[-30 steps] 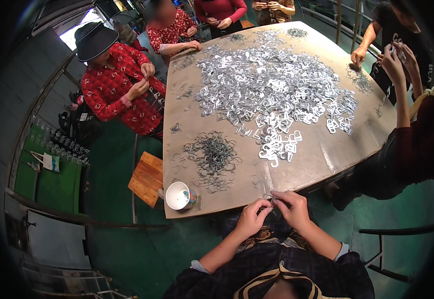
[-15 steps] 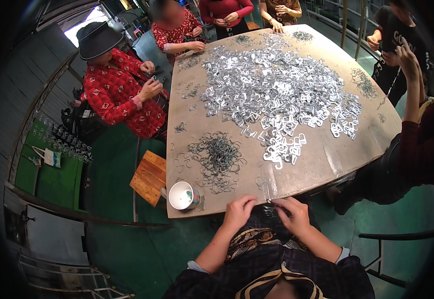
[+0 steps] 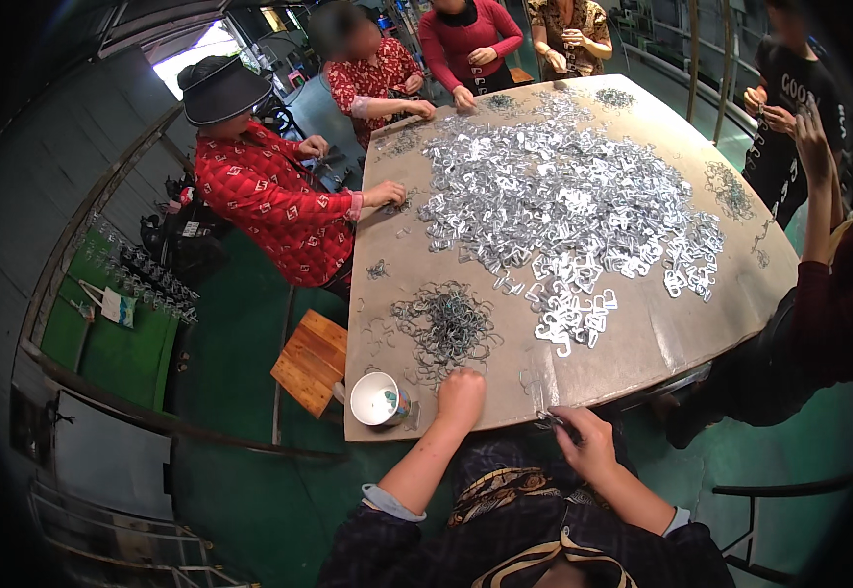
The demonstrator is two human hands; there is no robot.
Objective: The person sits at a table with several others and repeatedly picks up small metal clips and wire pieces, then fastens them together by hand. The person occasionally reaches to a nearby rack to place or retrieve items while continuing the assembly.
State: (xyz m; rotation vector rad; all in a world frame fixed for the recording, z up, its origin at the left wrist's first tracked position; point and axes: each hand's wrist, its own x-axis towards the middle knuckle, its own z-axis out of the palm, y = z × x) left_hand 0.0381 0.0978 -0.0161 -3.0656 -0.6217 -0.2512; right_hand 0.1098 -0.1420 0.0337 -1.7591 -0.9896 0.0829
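My left hand (image 3: 462,398) is at the table's near edge, beside a dark pile of thin bent wire clips (image 3: 451,321). Its fingers are curled down and away from view, so whatever they pinch is hidden. Closer to me, at the table's edge, my right hand (image 3: 586,437) is closed on a small metal hook (image 3: 547,419) between thumb and fingers. Several loose wire clips (image 3: 532,380) lie between the two hands. A large heap of shiny flat hooks (image 3: 568,211) covers the middle of the table.
A white paper cup (image 3: 377,399) stands at the tan table's (image 3: 632,367) near left corner. A wooden stool (image 3: 311,358) is beside it. Several people work round the table; one in a red quilted jacket (image 3: 274,211) reaches onto its left edge. A dark metal frame (image 3: 784,488) stands at lower right.
My left hand has moved from the table's edge toward the wire pile, while the right stays near the edge. The person in the red jacket now reaches onto the table. The whole view has shifted slightly.
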